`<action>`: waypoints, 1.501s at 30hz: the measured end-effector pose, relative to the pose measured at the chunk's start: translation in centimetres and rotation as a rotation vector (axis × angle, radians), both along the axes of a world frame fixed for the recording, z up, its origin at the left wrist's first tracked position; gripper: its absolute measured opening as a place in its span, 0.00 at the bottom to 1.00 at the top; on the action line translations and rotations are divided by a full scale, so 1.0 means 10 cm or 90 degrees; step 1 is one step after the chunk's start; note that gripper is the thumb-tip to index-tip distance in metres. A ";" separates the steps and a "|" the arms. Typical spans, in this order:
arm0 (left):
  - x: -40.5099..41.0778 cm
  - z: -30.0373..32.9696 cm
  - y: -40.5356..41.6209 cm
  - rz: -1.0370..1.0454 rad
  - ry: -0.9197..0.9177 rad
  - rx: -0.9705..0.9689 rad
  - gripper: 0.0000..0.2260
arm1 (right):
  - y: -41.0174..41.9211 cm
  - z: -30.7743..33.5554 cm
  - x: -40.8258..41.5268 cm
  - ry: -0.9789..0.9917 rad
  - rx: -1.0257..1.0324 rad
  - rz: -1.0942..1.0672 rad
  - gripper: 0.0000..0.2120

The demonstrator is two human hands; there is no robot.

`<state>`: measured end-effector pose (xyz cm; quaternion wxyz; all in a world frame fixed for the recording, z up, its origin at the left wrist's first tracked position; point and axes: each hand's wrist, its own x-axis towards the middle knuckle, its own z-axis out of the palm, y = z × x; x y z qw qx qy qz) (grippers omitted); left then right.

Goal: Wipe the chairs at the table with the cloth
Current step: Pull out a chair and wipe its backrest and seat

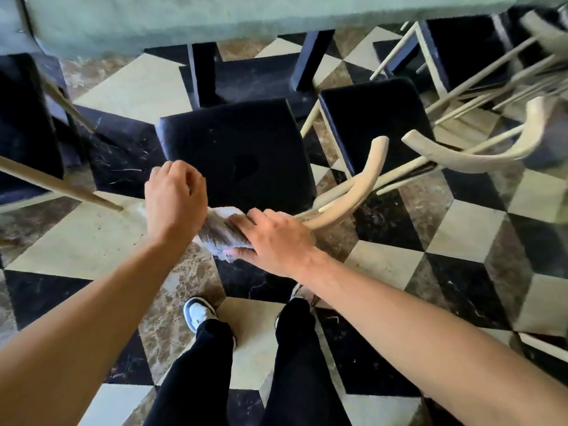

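Note:
A chair with a dark seat [236, 152] and a curved pale wooden back rail [353, 192] stands right in front of me. My right hand [273, 238] presses a greyish-white cloth [219, 233] around the top rail of that chair. My left hand [175, 198] is just left of the cloth, fingers curled over the rail's left end; what it grips is hidden under the hand. A second dark-seated chair [368, 124] stands to the right, with its own pale curved back rail [467, 155].
The green-topped table [184, 20] runs along the top, on dark legs [204, 75]. More chairs stand at the far left [24, 124] and top right [458, 47]. The floor is checkered tile [399, 259]. My legs and shoes [199, 312] are below.

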<state>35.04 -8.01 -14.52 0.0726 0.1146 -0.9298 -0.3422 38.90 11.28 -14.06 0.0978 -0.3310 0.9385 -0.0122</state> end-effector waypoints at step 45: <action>-1.44 -1.13 1.52 0.034 -0.527 0.253 0.11 | 1.48 -1.57 -2.16 -0.608 0.662 0.228 0.29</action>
